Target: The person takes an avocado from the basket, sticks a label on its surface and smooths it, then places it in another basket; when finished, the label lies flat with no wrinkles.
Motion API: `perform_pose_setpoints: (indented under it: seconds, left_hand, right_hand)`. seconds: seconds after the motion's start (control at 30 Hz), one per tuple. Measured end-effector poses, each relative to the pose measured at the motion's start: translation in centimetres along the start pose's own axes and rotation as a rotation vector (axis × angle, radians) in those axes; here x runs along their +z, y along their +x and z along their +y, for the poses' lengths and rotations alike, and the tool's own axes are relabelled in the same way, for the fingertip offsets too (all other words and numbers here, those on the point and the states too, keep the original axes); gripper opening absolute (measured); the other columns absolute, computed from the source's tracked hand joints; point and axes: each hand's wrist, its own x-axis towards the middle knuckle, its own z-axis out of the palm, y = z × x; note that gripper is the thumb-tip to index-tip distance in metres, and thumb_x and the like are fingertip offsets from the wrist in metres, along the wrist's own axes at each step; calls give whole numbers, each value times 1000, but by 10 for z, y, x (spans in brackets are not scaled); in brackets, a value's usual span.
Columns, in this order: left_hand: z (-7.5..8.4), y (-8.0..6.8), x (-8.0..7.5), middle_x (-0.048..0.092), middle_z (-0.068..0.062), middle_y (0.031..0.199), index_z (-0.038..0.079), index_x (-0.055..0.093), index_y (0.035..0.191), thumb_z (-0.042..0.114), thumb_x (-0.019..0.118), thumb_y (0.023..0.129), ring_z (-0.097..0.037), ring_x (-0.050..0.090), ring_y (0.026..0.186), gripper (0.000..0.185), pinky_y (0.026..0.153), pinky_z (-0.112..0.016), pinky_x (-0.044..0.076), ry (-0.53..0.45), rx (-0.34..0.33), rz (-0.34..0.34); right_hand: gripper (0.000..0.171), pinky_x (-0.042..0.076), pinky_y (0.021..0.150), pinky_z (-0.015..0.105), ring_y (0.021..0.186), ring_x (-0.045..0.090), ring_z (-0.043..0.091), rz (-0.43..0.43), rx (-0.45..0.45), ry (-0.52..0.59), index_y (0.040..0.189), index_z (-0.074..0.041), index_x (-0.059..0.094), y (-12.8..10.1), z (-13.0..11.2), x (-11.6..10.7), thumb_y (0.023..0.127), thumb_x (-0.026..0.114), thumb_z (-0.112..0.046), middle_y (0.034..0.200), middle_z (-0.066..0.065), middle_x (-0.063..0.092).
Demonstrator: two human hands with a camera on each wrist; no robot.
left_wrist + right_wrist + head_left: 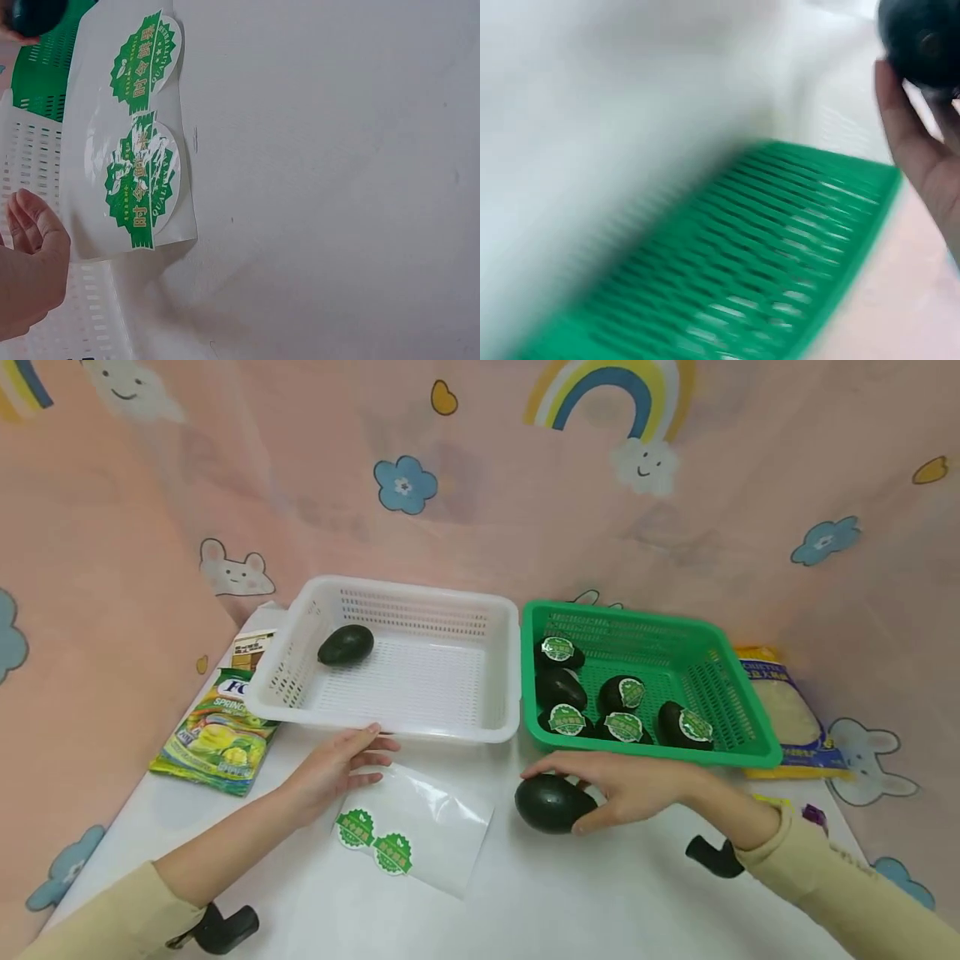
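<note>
My right hand point(600, 789) grips a dark green avocado point(551, 803) on the white table, just in front of the green basket point(738, 702); the same avocado point(922, 41) shows in the blurred right wrist view. My left hand point(341, 764) rests with relaxed fingers on the top edge of a clear sticker sheet point(427, 835) that carries two green round labels point(373, 841). In the left wrist view the labels point(142, 180) lie beside my fingers point(34, 221). The white basket point(420, 727) holds one bare avocado point(346, 644). Several labelled avocados point(622, 727) lie in the green basket.
A green snack bag point(217, 735) and a small box lie left of the white basket. A yellow and blue packet point(787, 714) lies right of the green basket. A pink cartoon cloth hangs behind and at both sides.
</note>
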Motion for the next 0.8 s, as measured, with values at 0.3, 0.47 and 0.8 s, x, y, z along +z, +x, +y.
perform_pose_setpoints:
  seconds: [0.3, 0.47, 0.8]
  left_hand:
    - [5, -5, -2, 60, -10, 126, -3, 48, 134, 46, 53, 99, -14, 57, 107, 60, 92, -27, 50, 36, -26, 57]
    - [-1, -17, -13, 54, -16, 131, 2, 47, 138, 49, 59, 95, -23, 54, 111, 64, 91, -33, 51, 355, 4, 160]
    - [-29, -31, -27, 62, -1, 93, 4, 65, 110, 46, 77, 81, -17, 54, 85, 53, 75, -32, 46, 819, -9, 80]
  right_hand:
    - [74, 37, 108, 41, 134, 40, 18, 154, 23, -136, 148, -13, 36, 6, 47, 39, 84, 73, -6, 146, 0, 43]
    - [83, 32, 111, 41, 139, 33, 21, 161, 32, -120, 152, -13, 31, 7, 48, 42, 82, 76, -10, 152, 1, 36]
    - [85, 29, 113, 44, 142, 29, 20, 180, 54, -147, 152, -14, 30, 7, 41, 48, 84, 79, -24, 155, -1, 32]
